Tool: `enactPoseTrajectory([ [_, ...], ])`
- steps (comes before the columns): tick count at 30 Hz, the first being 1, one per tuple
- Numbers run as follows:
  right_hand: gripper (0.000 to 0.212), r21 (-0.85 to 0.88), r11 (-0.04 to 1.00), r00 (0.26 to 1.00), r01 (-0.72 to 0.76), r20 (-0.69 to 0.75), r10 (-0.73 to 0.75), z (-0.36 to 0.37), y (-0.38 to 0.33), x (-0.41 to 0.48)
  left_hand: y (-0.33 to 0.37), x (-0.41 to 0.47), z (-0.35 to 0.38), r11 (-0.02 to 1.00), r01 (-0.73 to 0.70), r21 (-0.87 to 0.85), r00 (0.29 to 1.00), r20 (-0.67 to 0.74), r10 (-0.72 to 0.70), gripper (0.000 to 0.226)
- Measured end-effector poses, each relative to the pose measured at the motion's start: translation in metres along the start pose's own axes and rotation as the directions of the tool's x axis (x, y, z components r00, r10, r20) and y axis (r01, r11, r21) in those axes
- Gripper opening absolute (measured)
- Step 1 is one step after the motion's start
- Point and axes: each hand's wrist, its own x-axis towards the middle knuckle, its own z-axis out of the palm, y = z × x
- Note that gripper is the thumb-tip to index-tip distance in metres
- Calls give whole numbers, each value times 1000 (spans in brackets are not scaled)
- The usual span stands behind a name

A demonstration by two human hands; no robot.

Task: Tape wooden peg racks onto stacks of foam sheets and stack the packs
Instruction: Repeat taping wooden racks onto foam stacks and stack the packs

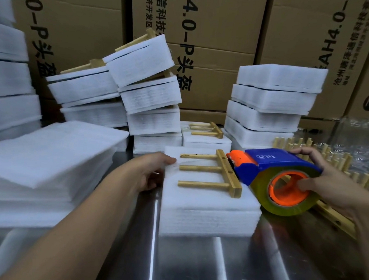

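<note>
A wooden peg rack (216, 172) with three pegs lies flat on a stack of white foam sheets (208, 213) in the middle of the steel table. My left hand (150, 172) presses against the stack's left edge, thumb on top, holding the end of clear tape that runs across the pegs. My right hand (334, 184) grips a blue and orange tape dispenser (279, 178), its orange nose touching the rack's crossbar on the right.
Finished packs (152, 92) pile up unevenly behind, with a neater pile (274, 101) at the back right. Loose foam sheets (45, 159) sit at the left. Loose peg racks (335, 159) lie at the right. Cardboard boxes (215, 35) wall the back. The steel table (174, 262) shows in front.
</note>
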Motion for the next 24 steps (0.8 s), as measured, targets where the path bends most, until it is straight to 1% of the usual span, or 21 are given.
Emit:
enactPoseTrajectory([
  [3, 67, -13, 1000, 1000, 12, -6, -12, 0, 1, -1, 2, -2, 4, 1000, -31, 2, 999, -11, 31, 17],
  [7, 69, 1, 1000, 1000, 14, -15, -14, 0, 3, -1, 1, -3, 6, 999, -26, -33, 1000, -11, 25, 21],
  [10, 70, -7, 1000, 1000, 15, -16, -15, 0, 5, -1, 2, -3, 5, 999, -29, -24, 999, -26, 28, 20],
  [14, 69, -16, 1000, 1000, 21, -5, -21, -1, 6, -1, 7, -2, 7, 998, -34, -57, 999, -27, 32, 20],
  [15, 69, -17, 1000, 1000, 21, -3, -21, -2, 6, -1, 8, -2, 8, 997, -37, -69, 999, -17, 36, 22],
  [18, 69, 1, 1000, 1000, 22, 6, -22, -2, 6, -1, 11, -3, 10, 989, -43, -141, 999, 18, 46, 40],
  [19, 68, 11, 1000, 1000, 22, 8, -23, -2, 6, -1, 11, -4, 11, 986, -47, -160, 998, 24, 52, 41],
  [21, 67, 19, 999, 1000, 25, 14, -26, -1, 5, -2, 10, -5, 12, 985, -61, -162, 997, 39, 68, 38],
  [24, 67, 19, 999, 999, 44, 2, -44, 1, 2, -3, 8, -7, 6, 992, -57, -109, 995, 77, 65, 42],
])
